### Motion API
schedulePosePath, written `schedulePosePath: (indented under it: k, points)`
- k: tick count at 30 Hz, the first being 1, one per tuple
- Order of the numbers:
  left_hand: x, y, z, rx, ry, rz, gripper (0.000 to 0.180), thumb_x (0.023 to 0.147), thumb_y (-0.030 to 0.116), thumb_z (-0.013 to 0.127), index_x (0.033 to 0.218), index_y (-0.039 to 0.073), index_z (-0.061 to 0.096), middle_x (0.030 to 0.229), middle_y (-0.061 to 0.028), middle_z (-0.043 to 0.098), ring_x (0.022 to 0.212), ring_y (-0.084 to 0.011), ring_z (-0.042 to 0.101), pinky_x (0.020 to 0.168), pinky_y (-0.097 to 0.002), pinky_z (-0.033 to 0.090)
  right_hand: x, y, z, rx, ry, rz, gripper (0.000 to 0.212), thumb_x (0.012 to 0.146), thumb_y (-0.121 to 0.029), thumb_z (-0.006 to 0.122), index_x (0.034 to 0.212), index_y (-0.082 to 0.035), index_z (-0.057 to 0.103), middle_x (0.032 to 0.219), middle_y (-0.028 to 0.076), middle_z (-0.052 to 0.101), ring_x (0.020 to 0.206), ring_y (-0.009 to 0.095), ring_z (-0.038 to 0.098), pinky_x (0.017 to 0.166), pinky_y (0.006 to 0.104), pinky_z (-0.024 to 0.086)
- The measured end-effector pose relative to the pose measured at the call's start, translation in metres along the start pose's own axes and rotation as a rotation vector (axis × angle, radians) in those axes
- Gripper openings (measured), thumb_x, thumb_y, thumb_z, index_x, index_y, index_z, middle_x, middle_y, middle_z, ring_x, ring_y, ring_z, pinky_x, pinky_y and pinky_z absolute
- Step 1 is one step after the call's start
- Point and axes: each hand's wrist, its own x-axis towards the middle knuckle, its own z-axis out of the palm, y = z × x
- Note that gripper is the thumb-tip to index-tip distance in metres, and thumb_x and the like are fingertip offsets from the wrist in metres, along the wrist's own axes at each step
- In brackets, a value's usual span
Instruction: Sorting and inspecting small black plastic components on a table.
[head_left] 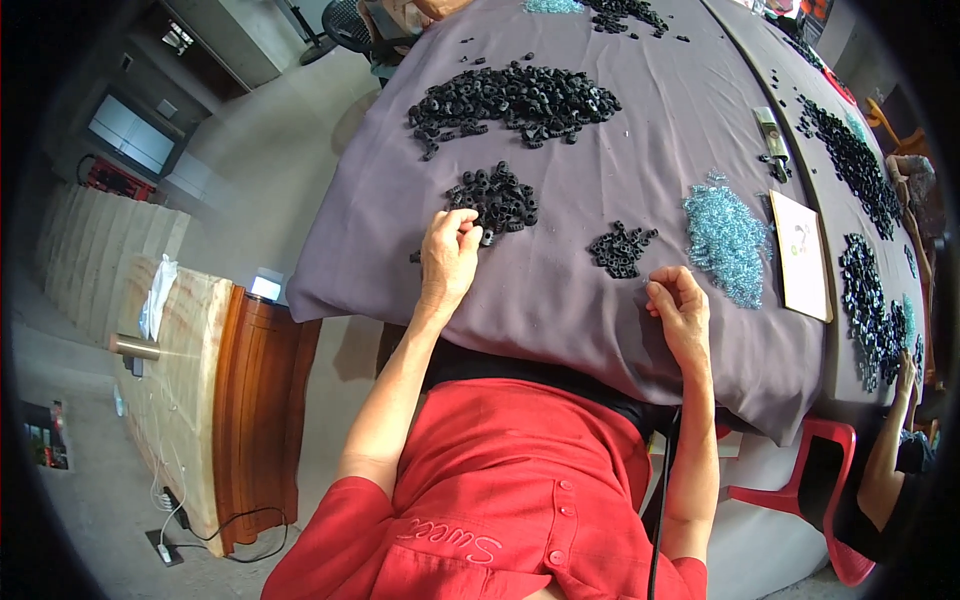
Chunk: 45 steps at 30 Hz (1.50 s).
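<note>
My left hand (449, 258) is at the near edge of a pile of small black ring-shaped parts (500, 195), fingers curled and closed. One black part lies right beside its fingertips; whether any is pinched between them is hidden. On the right, my right hand (683, 308) hovers over the grey cloth with thumb and forefinger pressed together. What it holds, if anything, is too small to name. Just beyond that hand lies a smaller heap of black parts (621, 250). To its right spreads a pile of clear bluish small pieces (725, 240).
A larger black heap (515, 100) lies farther back on the cloth-covered table (370, 230). At right are a pale board (800, 255) and more black piles (850, 165). Another person's arm (893, 430) reaches in there, near a red chair (835, 480). A wooden cabinet (255, 420) stands left.
</note>
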Motion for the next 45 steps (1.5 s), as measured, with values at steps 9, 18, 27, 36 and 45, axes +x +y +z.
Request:
schedulePosePath:
  k: [9,18,27,36,45]
  points:
    - [0.002,0.013,0.005,0.031,-0.029,0.042,0.017,0.078,0.009,0.065,0.094,0.006,0.063,0.082,-0.0076,0.055,0.074,-0.0228,0.056,0.070,-0.0344,0.047,0.000,0.003,0.001,-0.002,0.007,-0.002,0.006,0.087,-0.003,0.058,0.091,0.001,0.057,0.076,0.001,0.058,0.064,0.006,0.052,0.059,0.0216,0.046]
    - [0.004,0.038,0.017,0.359,-0.112,0.336,0.017,0.073,0.010,0.070,0.089,0.009,0.065,0.088,-0.0077,0.052,0.088,-0.0266,0.052,0.079,-0.0382,0.044,0.000,0.006,0.001,-0.011,0.011,-0.012,0.005,0.086,-0.003,0.058,0.090,0.000,0.057,0.075,0.001,0.058,0.063,0.006,0.052,0.059,0.0215,0.045]
    - [-0.016,0.055,0.034,-0.016,-0.060,0.418,0.007,0.078,0.004,0.063,0.085,0.004,0.060,0.089,-0.0094,0.055,0.084,-0.0273,0.054,0.076,-0.0372,0.044,0.000,0.009,-0.002,0.000,0.019,-0.033,0.006,0.085,-0.003,0.060,0.090,0.000,0.058,0.073,0.000,0.058,0.063,0.006,0.053,0.058,0.0211,0.045]
    - [-0.062,0.091,0.075,-0.598,-0.366,0.053,0.007,0.085,0.001,0.059,0.092,0.002,0.060,0.081,-0.0050,0.059,0.062,-0.0112,0.058,0.054,-0.0248,0.048,-0.004,0.007,0.006,-0.080,0.053,-0.119,0.008,0.081,-0.001,0.063,0.089,0.000,0.064,0.073,0.003,0.062,0.067,0.008,0.059,0.061,0.0219,0.047]
    - [-0.063,0.091,0.080,-0.479,-0.339,0.227,0.010,0.083,0.000,0.060,0.094,0.001,0.060,0.085,-0.0085,0.061,0.073,-0.0184,0.061,0.065,-0.0284,0.049,-0.005,-0.003,0.017,-0.232,0.040,-0.345,0.011,0.078,0.002,0.064,0.088,-0.001,0.064,0.077,0.008,0.061,0.064,0.015,0.059,0.059,0.0264,0.047]
